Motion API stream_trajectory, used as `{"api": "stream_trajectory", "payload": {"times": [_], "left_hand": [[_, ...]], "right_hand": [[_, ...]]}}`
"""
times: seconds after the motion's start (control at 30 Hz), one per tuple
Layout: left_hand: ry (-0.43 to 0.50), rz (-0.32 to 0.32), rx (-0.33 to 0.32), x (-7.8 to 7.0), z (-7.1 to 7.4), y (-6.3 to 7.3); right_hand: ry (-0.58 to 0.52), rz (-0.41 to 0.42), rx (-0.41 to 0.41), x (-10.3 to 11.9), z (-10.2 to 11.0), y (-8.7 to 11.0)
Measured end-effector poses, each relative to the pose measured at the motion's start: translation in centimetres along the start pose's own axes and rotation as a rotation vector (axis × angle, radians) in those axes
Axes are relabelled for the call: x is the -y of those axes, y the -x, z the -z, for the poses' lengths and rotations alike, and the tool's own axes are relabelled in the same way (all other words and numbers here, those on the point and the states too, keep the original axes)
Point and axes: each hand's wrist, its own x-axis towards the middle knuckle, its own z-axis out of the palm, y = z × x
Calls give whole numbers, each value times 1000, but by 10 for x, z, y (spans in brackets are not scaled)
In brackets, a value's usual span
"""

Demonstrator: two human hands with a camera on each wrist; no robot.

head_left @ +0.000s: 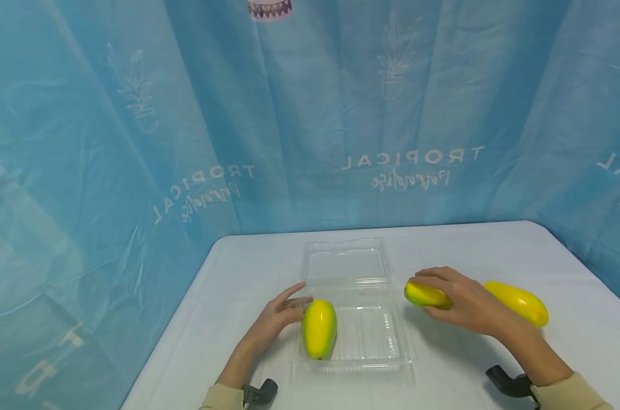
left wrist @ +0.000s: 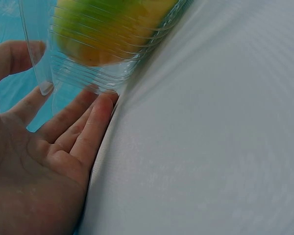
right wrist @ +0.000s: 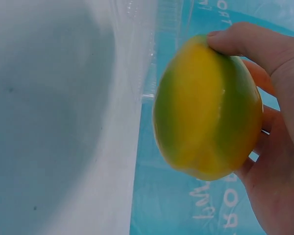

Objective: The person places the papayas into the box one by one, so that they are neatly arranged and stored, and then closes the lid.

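My right hand (head_left: 460, 299) grips a yellow-green mango (right wrist: 206, 112) and holds it above the table, to the right of a clear plastic clamshell box (head_left: 373, 333). The box lies open, its lid (head_left: 345, 263) folded back toward the far side. Inside its left part lies another mango (head_left: 320, 330), lengthwise. My left hand (head_left: 276, 322) is at the box's left side, its fairly straight fingertips touching the wall and rim, as the left wrist view shows. A third mango (head_left: 520, 303) lies on the table behind my right wrist, partly hidden by it.
The white table (head_left: 258, 259) has rounded far corners. A blue curtain (head_left: 299, 125) with printed lettering hangs around its back and sides. Dark camera mounts (head_left: 509, 382) are strapped on both wrists, below the sleeves.
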Motion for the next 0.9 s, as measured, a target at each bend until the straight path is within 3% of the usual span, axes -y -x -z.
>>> {"api": "stream_trajectory", "payload": {"times": [0.2, 0.9], "left_hand": [[16, 7, 14, -2, -1, 0], [14, 0, 8, 0, 1, 0]], "right_hand": [[10, 26, -40, 2, -1, -1], [9, 78, -18, 10, 1, -16]]}}
